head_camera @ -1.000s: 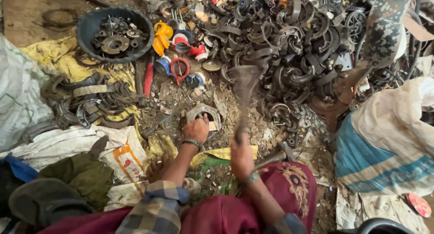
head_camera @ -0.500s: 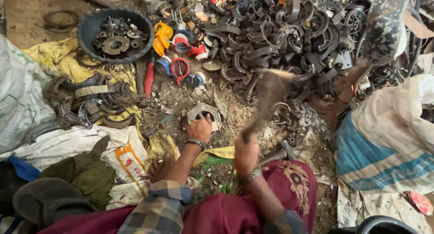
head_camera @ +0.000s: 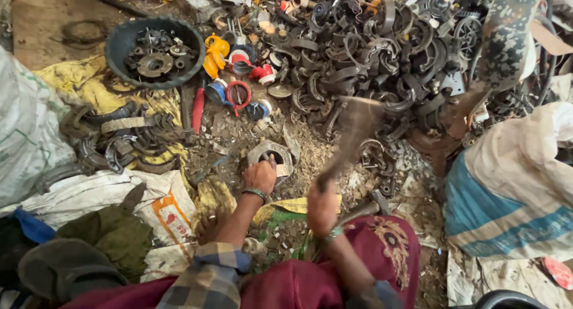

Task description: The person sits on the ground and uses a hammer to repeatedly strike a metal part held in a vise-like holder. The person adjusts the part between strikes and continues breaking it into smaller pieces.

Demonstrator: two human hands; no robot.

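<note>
The person sits on the ground with scrap metal all around. The left hand (head_camera: 260, 176) presses down on a curved grey metal piece (head_camera: 271, 155) that lies flat in the dirt and chips, right in front of the knees. The fingers are spread over its near edge, not wrapped round it. The right hand (head_camera: 322, 208) is closed tight on the handle of a hammer (head_camera: 352, 130). The hammer is up in the air and blurry, with its head above and to the right of the metal piece. Behind it sits a big pile of dark curved metal parts (head_camera: 370, 58). A black tub (head_camera: 119, 46) holding round metal parts stands far to the left. A red tool (head_camera: 198, 109) lies near the tub.
</note>
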